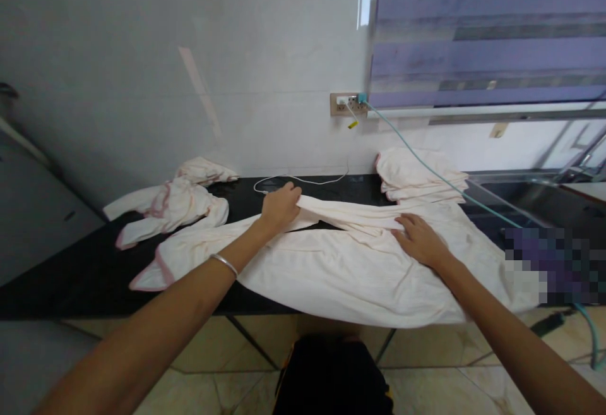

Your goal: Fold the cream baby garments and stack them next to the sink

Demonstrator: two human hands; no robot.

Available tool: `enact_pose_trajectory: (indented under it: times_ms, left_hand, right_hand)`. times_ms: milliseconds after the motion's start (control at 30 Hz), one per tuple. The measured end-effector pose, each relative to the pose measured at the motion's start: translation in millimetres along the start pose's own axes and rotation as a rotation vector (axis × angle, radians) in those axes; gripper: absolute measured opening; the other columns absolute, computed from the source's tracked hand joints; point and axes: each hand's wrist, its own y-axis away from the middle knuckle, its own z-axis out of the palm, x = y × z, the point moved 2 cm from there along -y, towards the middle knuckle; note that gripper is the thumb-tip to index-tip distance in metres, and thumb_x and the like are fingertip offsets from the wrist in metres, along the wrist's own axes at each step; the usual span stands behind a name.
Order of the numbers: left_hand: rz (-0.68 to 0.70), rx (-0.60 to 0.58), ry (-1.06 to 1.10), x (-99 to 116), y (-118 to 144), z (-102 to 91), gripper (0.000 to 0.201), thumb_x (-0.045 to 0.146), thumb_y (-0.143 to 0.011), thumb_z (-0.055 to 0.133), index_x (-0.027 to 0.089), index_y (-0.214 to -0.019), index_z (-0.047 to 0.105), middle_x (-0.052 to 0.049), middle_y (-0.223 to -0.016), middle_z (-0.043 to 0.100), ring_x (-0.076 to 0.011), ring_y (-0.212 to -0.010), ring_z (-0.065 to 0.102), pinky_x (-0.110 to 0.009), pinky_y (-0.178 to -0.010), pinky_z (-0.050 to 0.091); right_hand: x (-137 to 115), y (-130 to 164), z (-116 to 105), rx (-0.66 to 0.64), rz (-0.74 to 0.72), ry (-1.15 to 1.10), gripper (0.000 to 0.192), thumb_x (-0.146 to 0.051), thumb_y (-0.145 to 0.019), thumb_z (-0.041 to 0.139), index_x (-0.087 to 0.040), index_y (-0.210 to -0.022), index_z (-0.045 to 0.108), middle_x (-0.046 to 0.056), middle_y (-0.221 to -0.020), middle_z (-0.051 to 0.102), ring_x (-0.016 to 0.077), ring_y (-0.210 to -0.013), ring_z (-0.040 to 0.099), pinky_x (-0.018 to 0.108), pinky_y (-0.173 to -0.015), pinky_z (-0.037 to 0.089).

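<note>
Left hand [280, 208] grip closed on folded edge of cream cloth [341, 270] | right hand [420, 240] flat and open, pressing cloth | cloth spread on black desk [71, 276], front edge hanging over | folded stack [419, 175] behind, crumpled cloths [175, 203] left

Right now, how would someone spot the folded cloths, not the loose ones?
Find the black counter along the pale wall. At its right end, under the wall socket, sits the folded stack. Only it lies flat and layered; a green cable crosses it.
</note>
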Motion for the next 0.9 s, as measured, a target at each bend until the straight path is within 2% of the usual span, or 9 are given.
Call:
enact_pose_trajectory:
  times_ms: [133,233,333,433,567,633,767,833,900]
  left_hand:
    - [-0.143,-0.128,0.068,6.5,30.2,32.1,0.025,0.03,-0.093,0.054,0.024,-0.115,0.062,-0.011,-0.106,0.071,-0.0314,-0.096,0.069,-0.04,-0.083,0.049]
    - [-0.194,-0.118,0.093,6.1,45.7,46.8,0.022,0.035,-0.092,0.053,0.026,-0.109,0.063,-0.01,-0.096,0.072,-0.0335,-0.092,0.07,-0.043,-0.079,0.05]
    - [-0.177,-0.077,0.13,2.8,52.1,51.4,0.015,0.034,-0.091,0.053,0.025,-0.098,0.063,-0.008,-0.09,0.07,-0.0322,-0.087,0.069,-0.041,-0.074,0.051]
    - [-0.098,0.028,0.214,1.4,52.9,51.6,0.008,0.022,-0.087,0.052,0.022,-0.09,0.06,-0.01,-0.097,0.067,-0.0287,-0.093,0.066,-0.039,-0.078,0.053]
    - [-0.013,0.198,0.343,0.7,52.4,52.4,0.013,0.01,-0.081,0.052,0.021,-0.085,0.058,-0.013,-0.118,0.06,-0.026,-0.11,0.061,-0.038,-0.094,0.052]
    - [0.001,0.261,0.35,-0.6,52.4,53.0,0.011,0.01,-0.078,0.055,0.02,-0.083,0.057,-0.016,-0.127,0.056,-0.0279,-0.119,0.057,-0.041,-0.101,0.05]
    - [-0.013,0.313,0.293,-2.9,52.8,52.4,0.011,0.011,-0.076,0.059,0.019,-0.083,0.056,-0.018,-0.137,0.053,-0.0328,-0.13,0.05,-0.049,-0.112,0.04]
    - [-0.036,0.271,0.293,-3.9,52.4,52.6,0.013,0.011,-0.078,0.057,0.019,-0.088,0.057,-0.016,-0.128,0.059,-0.0304,-0.125,0.053,-0.05,-0.115,0.036]
    - [-0.06,0.215,0.31,-5.3,51.6,54.1,0.02,0.012,-0.082,0.055,0.019,-0.1,0.058,-0.013,-0.118,0.064,-0.0278,-0.12,0.056,-0.048,-0.117,0.033]
  right_hand:
    - [-0.8,-0.9,-1.6,-0.034,0.008,0.033,0.054,-0.051,-0.099,0.047,-0.014,-0.136,0.061,0.02,-0.141,0.059,0.0332,-0.133,0.053,0.048,-0.112,0.045]
    - [-1.0,0.8,-1.3,-0.068,0.008,0.06,0.058,-0.053,-0.1,0.045,-0.015,-0.14,0.059,0.02,-0.145,0.056,0.0332,-0.133,0.053,0.05,-0.111,0.045]
    - [0.2,1.9,-1.7,-0.095,-0.044,0.062,0.051,-0.047,-0.101,0.043,-0.017,-0.139,0.06,0.019,-0.148,0.055,0.0331,-0.137,0.05,0.053,-0.111,0.044]
    - [4.3,-7.0,-7.4,-0.156,-0.087,0.02,0.039,-0.031,-0.099,0.044,-0.019,-0.127,0.068,0.015,-0.141,0.062,0.0297,-0.135,0.053,0.05,-0.112,0.045]
    - [3.8,-47.6,-20.4,-0.319,0.072,-0.011,0.031,-0.025,-0.096,0.047,-0.016,-0.098,0.076,0.016,-0.106,0.076,0.0246,-0.102,0.07,0.035,-0.093,0.053]
    - [-9.9,-77.6,-23.6,-0.322,0.076,-0.016,0.027,-0.025,-0.093,0.052,-0.013,-0.09,0.076,0.017,-0.095,0.076,0.0254,-0.092,0.071,0.034,-0.088,0.053]
    - [-63.3,-132.1,-7.8,-0.264,-0.024,-0.137,0.032,-0.029,-0.092,0.061,-0.015,-0.117,0.073,0.013,-0.119,0.074,0.0225,-0.108,0.068,0.029,-0.093,0.05]
    - [-92.3,-147.2,9.9,-0.296,-0.078,-0.215,0.035,-0.031,-0.088,0.068,-0.018,-0.12,0.073,0.008,-0.114,0.076,0.0184,-0.098,0.07,0.024,-0.085,0.051]
    - [-114.6,-153.1,27.7,-0.337,-0.109,-0.271,0.025,-0.026,-0.083,0.073,-0.019,-0.107,0.077,0.005,-0.095,0.078,0.0157,-0.079,0.069,0.022,-0.072,0.05]
